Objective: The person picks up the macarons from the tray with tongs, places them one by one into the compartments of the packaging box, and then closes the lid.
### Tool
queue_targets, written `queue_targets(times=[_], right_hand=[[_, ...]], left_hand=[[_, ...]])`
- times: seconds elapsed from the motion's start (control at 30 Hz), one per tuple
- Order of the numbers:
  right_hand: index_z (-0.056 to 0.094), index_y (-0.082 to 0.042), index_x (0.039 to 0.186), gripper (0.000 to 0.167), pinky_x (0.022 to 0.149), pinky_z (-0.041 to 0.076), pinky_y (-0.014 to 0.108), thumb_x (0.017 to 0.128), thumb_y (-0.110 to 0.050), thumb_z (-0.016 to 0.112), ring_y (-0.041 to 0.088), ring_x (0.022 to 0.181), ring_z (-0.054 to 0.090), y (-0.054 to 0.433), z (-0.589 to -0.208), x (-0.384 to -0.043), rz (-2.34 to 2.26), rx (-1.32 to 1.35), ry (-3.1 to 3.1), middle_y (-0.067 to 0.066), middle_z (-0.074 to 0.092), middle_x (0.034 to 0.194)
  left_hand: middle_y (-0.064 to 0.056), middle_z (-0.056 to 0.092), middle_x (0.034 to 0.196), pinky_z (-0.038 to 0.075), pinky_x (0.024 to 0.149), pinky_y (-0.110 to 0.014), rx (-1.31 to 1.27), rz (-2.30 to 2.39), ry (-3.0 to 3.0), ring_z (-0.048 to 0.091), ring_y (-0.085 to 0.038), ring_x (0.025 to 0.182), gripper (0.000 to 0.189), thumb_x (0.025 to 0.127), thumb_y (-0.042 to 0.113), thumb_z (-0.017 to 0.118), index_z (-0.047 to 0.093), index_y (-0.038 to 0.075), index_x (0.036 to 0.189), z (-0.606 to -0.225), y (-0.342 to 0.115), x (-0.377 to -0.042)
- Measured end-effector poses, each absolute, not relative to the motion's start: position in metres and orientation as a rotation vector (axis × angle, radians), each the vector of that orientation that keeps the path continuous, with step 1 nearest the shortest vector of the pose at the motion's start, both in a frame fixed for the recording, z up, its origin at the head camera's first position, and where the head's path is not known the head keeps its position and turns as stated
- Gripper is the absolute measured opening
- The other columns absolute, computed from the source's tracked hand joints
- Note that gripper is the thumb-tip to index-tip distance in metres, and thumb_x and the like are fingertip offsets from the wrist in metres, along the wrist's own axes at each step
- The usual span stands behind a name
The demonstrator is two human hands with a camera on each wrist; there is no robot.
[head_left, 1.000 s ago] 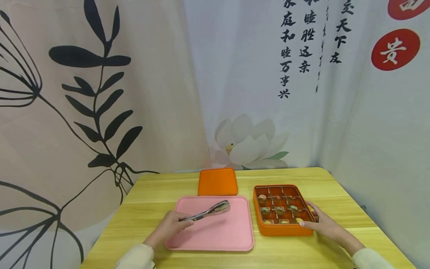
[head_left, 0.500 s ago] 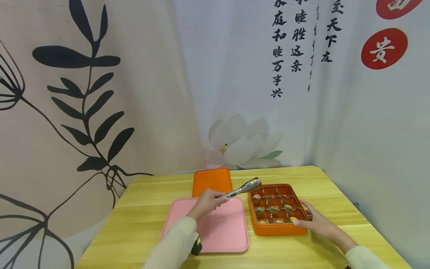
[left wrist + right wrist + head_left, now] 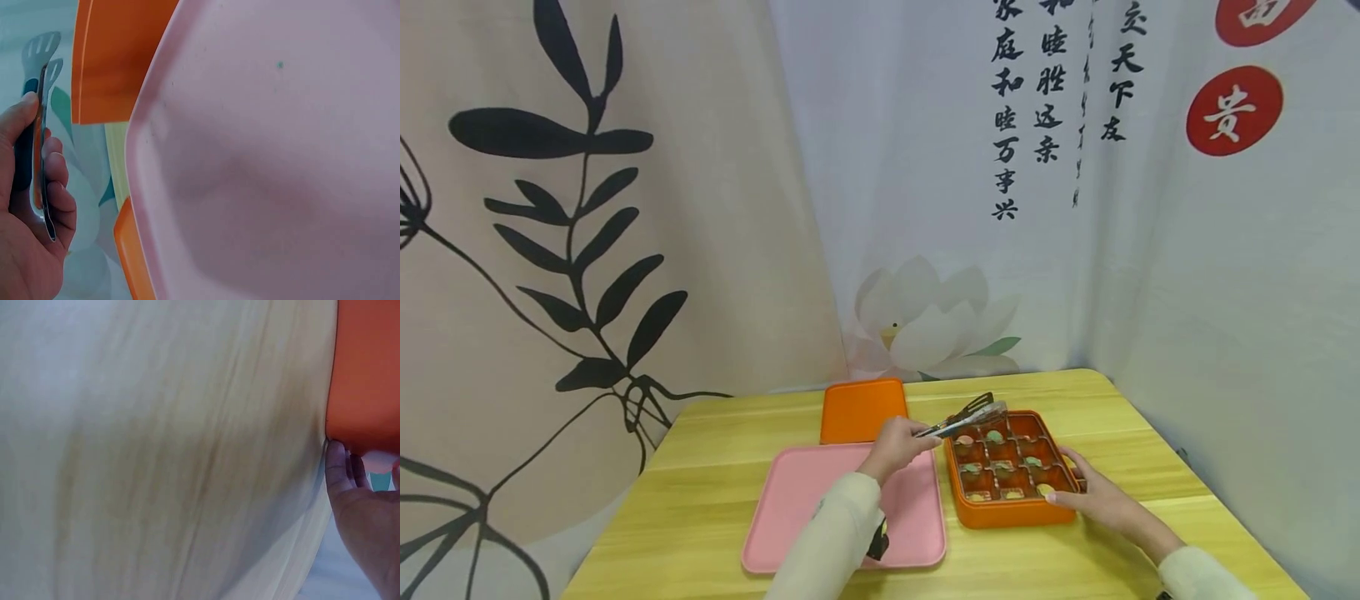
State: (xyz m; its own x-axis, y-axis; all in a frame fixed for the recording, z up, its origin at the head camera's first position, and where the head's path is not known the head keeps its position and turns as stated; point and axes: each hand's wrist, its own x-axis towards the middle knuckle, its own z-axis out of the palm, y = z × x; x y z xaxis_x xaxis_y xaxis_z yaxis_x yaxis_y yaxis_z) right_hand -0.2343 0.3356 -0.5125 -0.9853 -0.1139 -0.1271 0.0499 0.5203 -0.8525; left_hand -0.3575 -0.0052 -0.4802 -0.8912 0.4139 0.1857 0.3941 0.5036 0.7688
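My left hand grips a pair of metal serving tongs with slotted heads. In the left wrist view, the thumb presses one arm of the tongs and the fingers curl round the other; the two heads stand slightly apart. These heads hang over the back left of an orange divided box, nothing visible between them. Small pink, green and yellow pieces lie in several of its compartments. My right hand holds the box's right side, thumb at the front rim and fingers along the outer wall.
A pink tray lies left of the box, under my left forearm. Behind it is a flat orange lid. The wood-grain table ends at a printed curtain at the back.
My left hand has carried the tongs from above the pink tray rightward and back to the box, and their heads have spread apart. My right hand keeps its hold; the head view has shifted slightly.
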Motion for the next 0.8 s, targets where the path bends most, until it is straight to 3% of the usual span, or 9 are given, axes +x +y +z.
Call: queue_targets(times=[0.33, 0.53, 0.67, 0.8], right_hand=[[0.004, -0.008, 0.158, 0.094, 0.095, 0.037, 0.068, 0.095, -0.035, 0.067, 0.060, 0.129, 0.030, 0.335, -0.510, -0.236, -1.428, -0.067, 2.584, 0.042, 0.021, 0.145], [0.002, -0.008, 0.158, 0.095, 0.094, 0.037, 0.068, 0.095, -0.037, 0.067, 0.062, 0.130, 0.027, 0.337, -0.513, -0.239, -1.402, -0.052, 2.573, 0.043, 0.017, 0.147], [0.003, -0.008, 0.158, 0.095, 0.093, 0.040, 0.066, 0.095, -0.036, 0.067, 0.060, 0.129, 0.030, 0.337, -0.514, -0.240, -1.389, -0.066, 2.591, 0.043, 0.021, 0.145], [0.004, -0.007, 0.158, 0.094, 0.091, 0.043, 0.062, 0.095, -0.034, 0.067, 0.056, 0.124, 0.040, 0.337, -0.513, -0.240, -1.390, -0.089, 2.604, 0.041, 0.029, 0.141]], left_hand=[[0.004, 0.060, 0.066, 0.036, 0.053, -0.026, 0.525, 1.608, 2.811, 0.043, -0.012, 0.058, 0.018, 0.088, 0.028, 0.077, 0.079, 0.011, 0.093, -0.475, -0.059, -0.369], [0.002, 0.051, 0.061, 0.033, 0.049, -0.028, 0.228, 1.670, 2.942, 0.041, -0.014, 0.055, 0.023, 0.086, 0.034, 0.078, 0.076, 0.011, 0.091, -0.475, -0.121, -0.374], [-0.002, 0.066, 0.075, 0.037, 0.052, -0.028, 0.017, 1.661, 3.029, 0.047, -0.016, 0.060, 0.036, 0.085, 0.038, 0.078, 0.077, 0.008, 0.105, -0.475, -0.169, -0.374], [-0.007, 0.068, 0.081, 0.039, 0.051, -0.029, -0.147, 1.552, 3.107, 0.048, -0.017, 0.060, 0.046, 0.088, 0.042, 0.075, 0.073, 0.004, 0.114, -0.477, -0.221, -0.365]])
